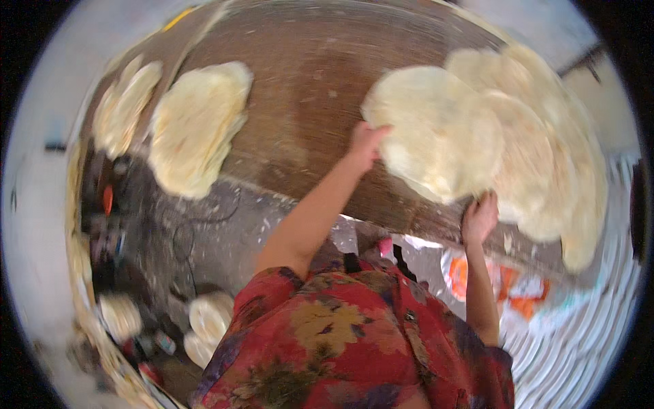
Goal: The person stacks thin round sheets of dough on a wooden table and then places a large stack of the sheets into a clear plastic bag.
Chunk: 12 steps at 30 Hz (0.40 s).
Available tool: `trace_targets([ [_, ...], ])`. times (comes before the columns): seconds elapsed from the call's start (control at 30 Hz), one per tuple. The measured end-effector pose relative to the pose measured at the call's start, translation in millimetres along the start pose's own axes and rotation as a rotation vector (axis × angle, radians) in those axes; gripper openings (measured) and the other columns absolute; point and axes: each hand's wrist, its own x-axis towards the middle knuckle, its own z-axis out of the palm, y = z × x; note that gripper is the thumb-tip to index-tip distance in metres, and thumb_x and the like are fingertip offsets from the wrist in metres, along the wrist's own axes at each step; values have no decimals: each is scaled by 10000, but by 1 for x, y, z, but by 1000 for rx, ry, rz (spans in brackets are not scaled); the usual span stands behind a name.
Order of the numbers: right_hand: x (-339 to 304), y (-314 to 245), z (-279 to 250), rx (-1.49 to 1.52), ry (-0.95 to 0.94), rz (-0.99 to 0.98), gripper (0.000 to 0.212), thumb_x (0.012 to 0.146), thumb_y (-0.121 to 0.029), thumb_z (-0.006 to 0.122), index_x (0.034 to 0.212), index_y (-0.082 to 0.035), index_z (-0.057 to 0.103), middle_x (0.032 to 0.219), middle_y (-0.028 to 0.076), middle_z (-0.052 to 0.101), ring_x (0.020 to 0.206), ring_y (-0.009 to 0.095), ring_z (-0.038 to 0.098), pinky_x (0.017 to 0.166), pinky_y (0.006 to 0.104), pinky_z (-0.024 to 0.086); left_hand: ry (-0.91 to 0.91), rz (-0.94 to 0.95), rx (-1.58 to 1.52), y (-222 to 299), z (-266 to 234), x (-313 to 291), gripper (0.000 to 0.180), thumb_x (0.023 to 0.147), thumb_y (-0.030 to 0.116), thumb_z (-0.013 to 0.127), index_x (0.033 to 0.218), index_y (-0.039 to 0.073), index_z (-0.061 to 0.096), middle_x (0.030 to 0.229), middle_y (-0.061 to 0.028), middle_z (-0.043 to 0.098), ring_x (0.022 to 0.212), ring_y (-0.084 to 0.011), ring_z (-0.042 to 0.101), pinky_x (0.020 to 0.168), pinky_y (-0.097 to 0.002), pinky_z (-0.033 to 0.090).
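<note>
A large round flatbread (436, 129), pale and thin, lies at the right of the brown wooden table (306, 102). My left hand (368, 144) is closed on its left edge, thumb over the top. On its near edge my right hand (480, 215) is closed too, fingers curled at the rim. The bread overlaps several other flatbreads (524, 136) spread in a layered pile to the right. How much of each finger is under the bread is hidden.
At the left of the table lies a stack of flatbreads (197, 129), with a smaller pile (126, 109) beyond it. More round breads (210, 317) sit low at the lower left. An orange and white bag (463, 276) lies below the table's near edge, beside corrugated sheeting (579, 347).
</note>
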Motion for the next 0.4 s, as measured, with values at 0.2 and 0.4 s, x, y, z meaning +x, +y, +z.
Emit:
trace_targets([
  [0.2, 19, 1, 17, 24, 152, -215, 419, 874, -230, 472, 1227, -12, 423, 1323, 169, 388, 1236, 319, 343, 1017, 440, 250, 82, 591, 149, 71, 15, 1, 336, 700, 23, 541, 1034, -10, 570, 922, -100, 620, 810, -198, 603, 706, -288, 477],
  [0.4, 26, 8, 25, 12, 163, -259, 440, 875, -253, 485, 1237, -11, 421, 1329, 188, 376, 1234, 336, 340, 1011, 448, 253, 323, 784, -107, 220, -137, -97, 574, 799, 295, 626, 1251, 41, 380, 1088, -208, 543, 949, -230, 578, 813, -336, 492],
])
